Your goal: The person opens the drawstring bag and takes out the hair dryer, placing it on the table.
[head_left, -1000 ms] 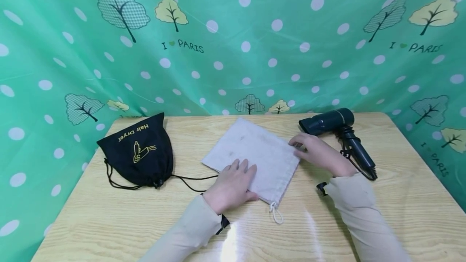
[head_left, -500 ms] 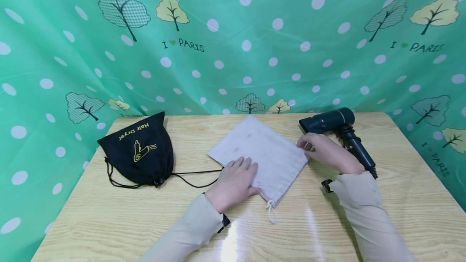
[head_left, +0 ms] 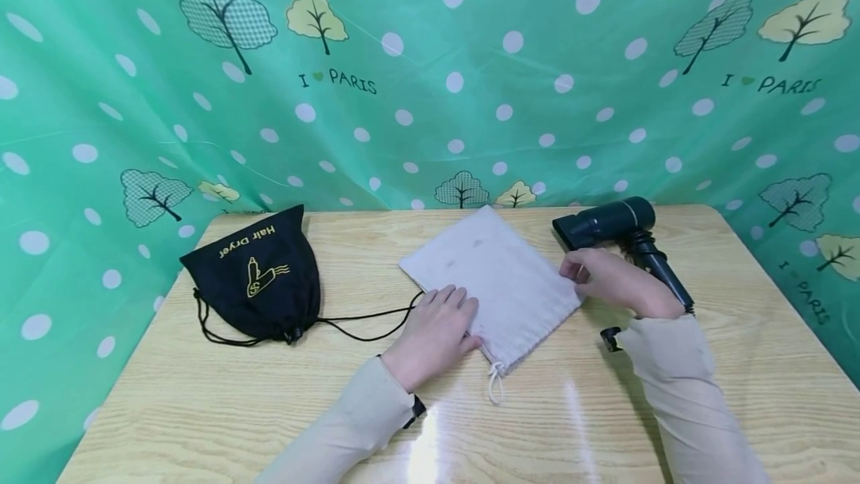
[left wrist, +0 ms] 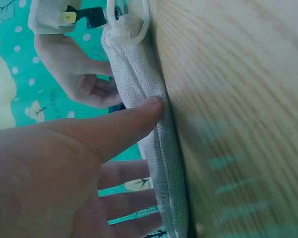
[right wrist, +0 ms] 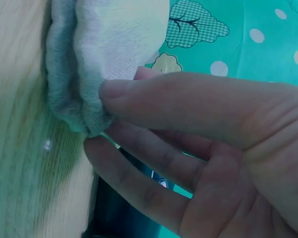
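A light grey cloth drawstring bag (head_left: 497,275) lies flat and turned at an angle on the table, its white cord loop (head_left: 496,383) at the near corner. My left hand (head_left: 437,331) rests on its lower left edge with straight fingers spread on top; in the left wrist view the thumb (left wrist: 124,126) touches the seamed side. At the right corner my right hand (head_left: 608,278) pinches the gathered mouth edge between thumb and fingers, seen close in the right wrist view on the ruffled hem (right wrist: 92,111).
A black drawstring pouch (head_left: 269,282) lettered "Hair Dryer" lies at the left, its black cord (head_left: 363,317) running to my left hand. Behind my right hand lies a dark hair dryer (head_left: 605,222) with its cord wrapped. A green printed curtain (head_left: 430,95) hangs behind the wooden table (head_left: 201,409).
The grey bag has slid to the right and turned a little counterclockwise. My right hand has moved right with its corner; my left hand has shifted slightly right.
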The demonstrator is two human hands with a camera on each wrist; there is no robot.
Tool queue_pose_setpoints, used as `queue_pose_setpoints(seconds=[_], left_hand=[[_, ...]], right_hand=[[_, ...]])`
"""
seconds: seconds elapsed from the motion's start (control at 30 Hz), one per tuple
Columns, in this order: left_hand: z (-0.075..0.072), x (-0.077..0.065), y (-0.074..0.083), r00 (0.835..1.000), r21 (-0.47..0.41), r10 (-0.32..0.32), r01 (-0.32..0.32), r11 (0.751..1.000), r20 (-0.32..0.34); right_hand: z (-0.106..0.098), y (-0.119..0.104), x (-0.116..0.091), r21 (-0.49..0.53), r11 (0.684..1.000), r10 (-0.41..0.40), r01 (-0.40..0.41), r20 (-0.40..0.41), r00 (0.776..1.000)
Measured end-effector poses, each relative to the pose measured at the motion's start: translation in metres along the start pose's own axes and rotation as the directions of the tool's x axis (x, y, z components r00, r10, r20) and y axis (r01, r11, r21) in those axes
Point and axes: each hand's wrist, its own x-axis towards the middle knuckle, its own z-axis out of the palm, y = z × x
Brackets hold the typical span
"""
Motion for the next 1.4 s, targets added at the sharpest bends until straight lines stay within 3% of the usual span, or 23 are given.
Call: queue_pose_setpoints(seconds=[0.3,0.57,0.83,1.4], left_hand=[[0.005,0.001,0.000,0.999,0.016,-0.015,0.015,1.000,-0.031],[-0.002,-0.005,0.010,0.999,0.057,0.003,0.000,0.998,-0.050],[-0.001,-0.004,0.011,0.998,0.050,0.018,-0.015,0.999,-0.064],[0.006,0.002,0.008,0.998,0.038,0.016,-0.014,0.999,-0.064]], right_hand=[[-0.001,0.001,-0.002,-0.036,0.999,-0.030,0.031,0.014,0.999],[0.005,0.001,0.004,-0.055,0.998,-0.033,0.029,-0.071,0.997],[0.009,0.002,0.010,-0.085,0.996,-0.027,0.021,-0.066,0.997],[0.003,0.002,0.002,-0.038,0.999,0.019,-0.017,0.055,0.998]])
